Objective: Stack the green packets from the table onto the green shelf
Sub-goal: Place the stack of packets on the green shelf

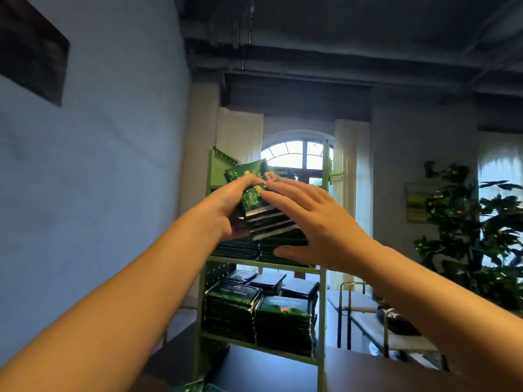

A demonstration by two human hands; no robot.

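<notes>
Window-lit green shelf (pixel 321 321); left hand (pixel 226 207) grips green packets (pixel 268 219), right hand (pixel 319 222) pressed flat; print illegible.

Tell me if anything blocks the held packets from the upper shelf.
Nothing visible does. The left hand and right hand hold the packets right over the stacks already on the shelf, its upper tier open at the front.

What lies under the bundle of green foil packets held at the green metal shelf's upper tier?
Stacked dark green packets lie on that tier beneath the bundle. The left hand and right hand hide whether it touches them.
</notes>
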